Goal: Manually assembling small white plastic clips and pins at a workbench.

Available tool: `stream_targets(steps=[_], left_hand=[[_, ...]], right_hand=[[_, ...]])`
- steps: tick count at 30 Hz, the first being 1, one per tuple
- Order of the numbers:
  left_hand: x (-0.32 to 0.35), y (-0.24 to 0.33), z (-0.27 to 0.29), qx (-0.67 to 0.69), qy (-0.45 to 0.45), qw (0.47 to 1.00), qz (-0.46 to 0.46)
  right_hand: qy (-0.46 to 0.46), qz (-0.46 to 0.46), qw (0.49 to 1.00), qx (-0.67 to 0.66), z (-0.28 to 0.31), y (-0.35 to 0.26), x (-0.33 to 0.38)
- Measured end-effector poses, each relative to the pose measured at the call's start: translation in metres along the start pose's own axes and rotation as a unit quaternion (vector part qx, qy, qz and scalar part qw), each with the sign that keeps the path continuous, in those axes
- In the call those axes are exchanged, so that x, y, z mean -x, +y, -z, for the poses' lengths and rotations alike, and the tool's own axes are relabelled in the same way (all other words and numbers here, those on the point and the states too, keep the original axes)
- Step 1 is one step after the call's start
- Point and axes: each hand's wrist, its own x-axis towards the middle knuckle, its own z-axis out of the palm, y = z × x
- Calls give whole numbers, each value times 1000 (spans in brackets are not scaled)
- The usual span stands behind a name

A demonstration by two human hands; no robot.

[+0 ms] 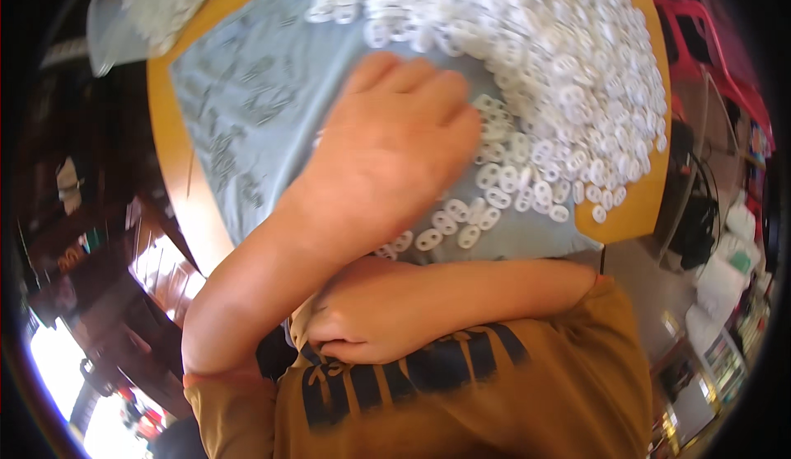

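Note:
My left hand (404, 133) is over the middle of the table, back up, its fingers curled under. Whatever it holds, if anything, is hidden beneath it. Just right of it lie small white oval plastic pieces (511, 179), with two holes each, spreading out from a big heap (568, 63). My right forearm crosses in front of my body. At its end my right hand (354, 319) is closed, low against the shirt and below the left wrist; its palm side cannot be seen. Under the pieces is a blue-grey cloth (321, 63), with thin grey slivers (268, 100) in clusters on its left part.
A round-edged wooden table (169, 129) carries the cloth. At the far left a clear plastic bag (111, 35) holds more white pieces. A red plastic chair (717, 47) stands beyond the right edge, with cluttered shelves and bags (725, 269) below it.

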Motion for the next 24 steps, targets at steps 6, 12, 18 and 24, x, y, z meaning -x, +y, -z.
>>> stream_targets(steps=[6,12,18,24], left_hand=[[1,2,-3,-44,47,997,-40],[59,5,33,202,215,937,189],[151,20,62,493,261,765,323],[191,28,58,623,377,550,408]], right_hand=[[-33,-15,999,10,10,-11,-2],[122,58,984,113,11,-5,-3],[165,-1,978,126,24,-28,-6],[183,-39,940,284,34,-39,-26]])
